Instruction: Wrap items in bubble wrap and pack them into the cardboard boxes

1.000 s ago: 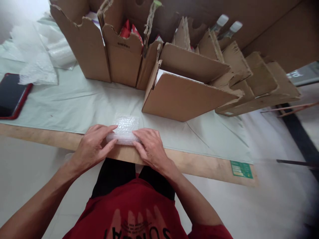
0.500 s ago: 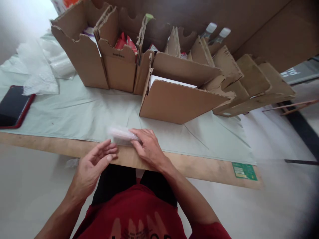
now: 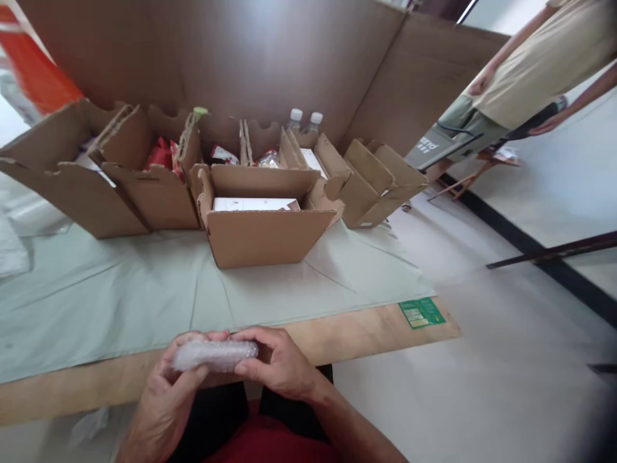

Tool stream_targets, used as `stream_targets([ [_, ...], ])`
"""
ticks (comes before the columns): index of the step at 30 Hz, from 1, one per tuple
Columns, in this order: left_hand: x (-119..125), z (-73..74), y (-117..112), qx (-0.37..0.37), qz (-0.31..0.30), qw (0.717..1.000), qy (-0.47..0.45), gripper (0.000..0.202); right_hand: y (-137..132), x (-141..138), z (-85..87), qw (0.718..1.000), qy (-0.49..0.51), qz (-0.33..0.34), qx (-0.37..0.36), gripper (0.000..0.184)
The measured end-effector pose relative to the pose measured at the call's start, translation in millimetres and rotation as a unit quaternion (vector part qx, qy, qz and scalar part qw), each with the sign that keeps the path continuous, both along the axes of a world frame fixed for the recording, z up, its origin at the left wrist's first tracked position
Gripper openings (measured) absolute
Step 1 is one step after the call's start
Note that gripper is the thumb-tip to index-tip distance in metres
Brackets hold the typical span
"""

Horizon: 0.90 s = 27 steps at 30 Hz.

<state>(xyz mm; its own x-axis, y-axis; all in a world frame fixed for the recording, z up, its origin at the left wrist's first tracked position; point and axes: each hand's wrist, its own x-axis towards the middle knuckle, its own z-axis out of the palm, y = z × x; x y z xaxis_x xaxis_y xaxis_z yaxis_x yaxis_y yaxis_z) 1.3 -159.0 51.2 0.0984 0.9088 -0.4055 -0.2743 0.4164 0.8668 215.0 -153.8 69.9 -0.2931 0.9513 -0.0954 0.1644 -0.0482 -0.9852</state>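
A small bubble-wrapped bundle (image 3: 216, 355) is held level between my two hands, just above the table's front edge. My left hand (image 3: 168, 379) is closed around its left end, thumb along the near side. At the other end, my right hand (image 3: 279, 363) grips it between thumb and fingers. What lies inside the wrap cannot be made out. Beyond my hands, a low cardboard box (image 3: 260, 239) stands on the pale green cloth (image 3: 144, 292), with a flat white box (image 3: 255, 204) inside it.
Behind stands a row of open cardboard bins (image 3: 149, 193) with red packets (image 3: 162, 154) in one. Two clear bottles (image 3: 295, 119) stand farther back. At the left lies clear plastic wrap (image 3: 38, 209). A green card (image 3: 421, 313) lies near the right edge. Another person (image 3: 544, 71) stands at the right.
My left hand has come in from an open pose and closed on the bundle, which my right hand alone held before. The view has swung right, bringing the other person into sight.
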Motion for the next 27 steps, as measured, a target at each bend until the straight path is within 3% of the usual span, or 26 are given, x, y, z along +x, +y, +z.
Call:
stream_targets([
  [2, 2.4, 6.2, 5.2, 0.019, -0.039, 0.998, 0.043, 0.05, -0.9, 10.0, 2.8, 1.0, -0.019, -0.018, -0.001, 0.024],
  [4, 0.3, 19.8, 17.6, 0.123, -0.068, 0.981, 0.135, 0.059, 2.1, 27.2, 16.0, 0.999, -0.041, -0.032, 0.008, 0.019],
  [5, -1.3, 30.0, 27.4, 0.203, -0.071, 0.956, 0.198, 0.064, 5.2, 38.6, 27.3, 0.997, -0.056, -0.039, 0.027, 0.019],
  [6, -2.1, 42.0, 39.7, 0.289, -0.066, 0.918, 0.265, 0.07, 9.2, 51.6, 41.6, 0.994, -0.077, -0.048, 0.055, 0.019],
  [9, 5.3, 81.0, 89.1, 0.502, -0.009, 0.758, 0.416, 0.079, 28.4, 93.3, 95.9, 0.97, -0.156, -0.084, 0.164, 0.021],
  [11, 18.8, 98.9, 124.9, 0.596, 0.017, 0.671, 0.441, 0.078, 48.9, 117.1, 132.6, 0.938, -0.213, -0.131, 0.239, 0.024],
  [12, 26.7, 103.2, 140.7, 0.621, 0.021, 0.645, 0.444, 0.073, 61.6, 126.4, 148.5, 0.915, -0.248, -0.16, 0.274, 0.027],
  [14, 41.5, 102.9, 164.3, 0.646, 0.023, 0.63, 0.43, 0.052, 90.6, 138.9, 173.4, 0.86, -0.336, -0.205, 0.325, 0.033],
  [16, 51.8, 95.3, 175.6, 0.65, 0.025, 0.642, 0.405, 0.033, 120.3, 141.7, 189.3, 0.804, -0.45, -0.208, 0.328, 0.033],
  [19, 58.1, 83.1, 177.0, 0.66, 0.04, 0.649, 0.377, 0.026, 156.9, 127.2, 201.9, 0.722, -0.631, -0.143, 0.245, 0.017],
  [21, 59.1, 78.8, 176.1, 0.668, 0.054, 0.646, 0.365, 0.026, 174.6, 109.4, 206.0, 0.681, -0.709, -0.072, 0.168, 0.011],
  [24, 60.6, 76.3, 179.4, 0.674, 0.074, 0.65, 0.342, 0.024, 196.0, 86.1, 206.1, 0.658, -0.747, 0.04, 0.089, 0.013],
  [27, 62.5, 74.2, 184.4, 0.675, 0.079, 0.655, 0.331, 0.024, 213.9, 80.0, 198.7, 0.67, -0.732, 0.112, 0.051, 0.01],
])
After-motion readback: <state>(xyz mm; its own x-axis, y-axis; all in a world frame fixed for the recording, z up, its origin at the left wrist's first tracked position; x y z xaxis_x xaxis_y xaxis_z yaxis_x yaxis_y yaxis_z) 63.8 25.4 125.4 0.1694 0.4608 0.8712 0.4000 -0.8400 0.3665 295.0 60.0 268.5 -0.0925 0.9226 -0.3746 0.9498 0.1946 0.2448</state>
